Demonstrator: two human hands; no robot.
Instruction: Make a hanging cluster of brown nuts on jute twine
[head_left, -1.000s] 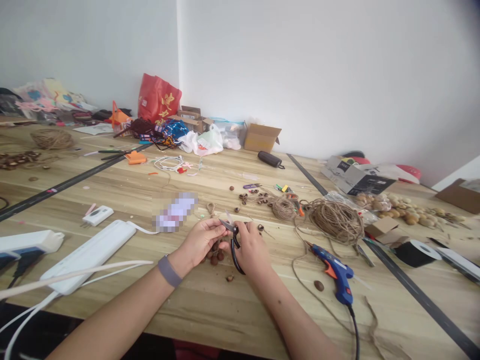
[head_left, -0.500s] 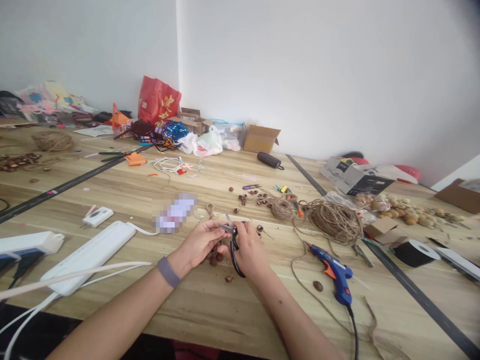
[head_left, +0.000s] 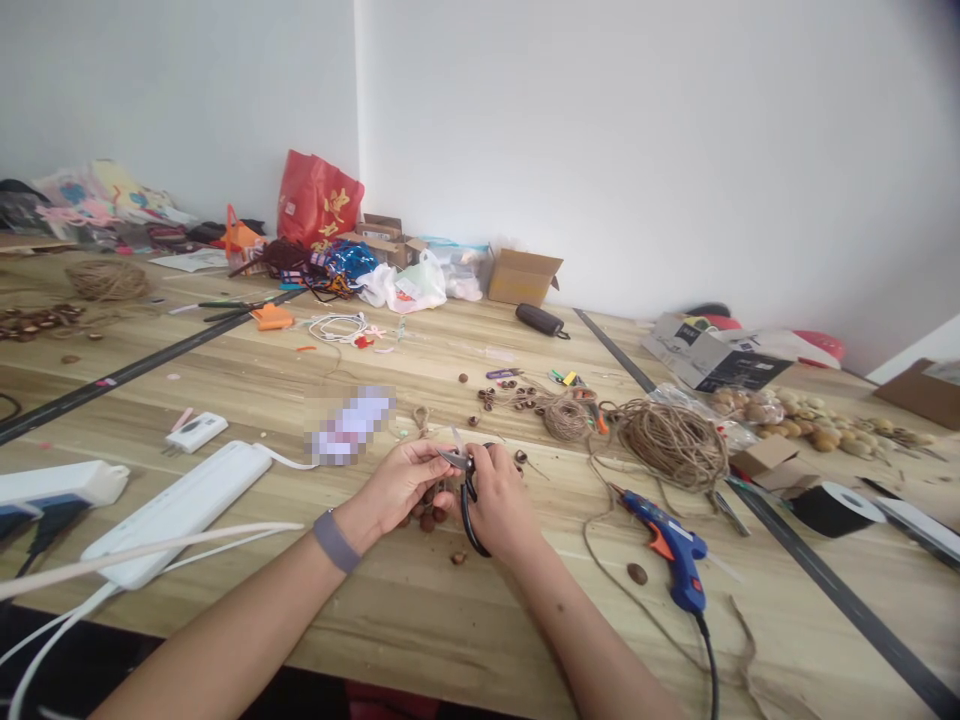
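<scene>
My right hand [head_left: 504, 500] is closed around the black handles of a pair of scissors [head_left: 469, 515]. Their blades are spread apart and point up and left, one of them touching or just beside the fingertips of my left hand [head_left: 401, 482]. Those left fingers are pinched together on twine, mostly hidden by the fingers. A knotted twine loop [head_left: 421, 416] lies on the table just beyond them. Below and between both hands, a cluster of round brown nuts [head_left: 428, 521] shows in part. A broken nut piece [head_left: 458, 558] rests nearer to me.
Right of my hands lie a blue glue gun [head_left: 671, 550] with its cord, a large twine coil [head_left: 670, 442] and a smaller twine ball [head_left: 566, 417]. Several nut pieces [head_left: 525, 396] are scattered behind. To the left sits a white power strip [head_left: 180, 510] with cables.
The scissor blades are slightly closer together than before. Both hands stay almost in place, and the view has shifted very slightly.
</scene>
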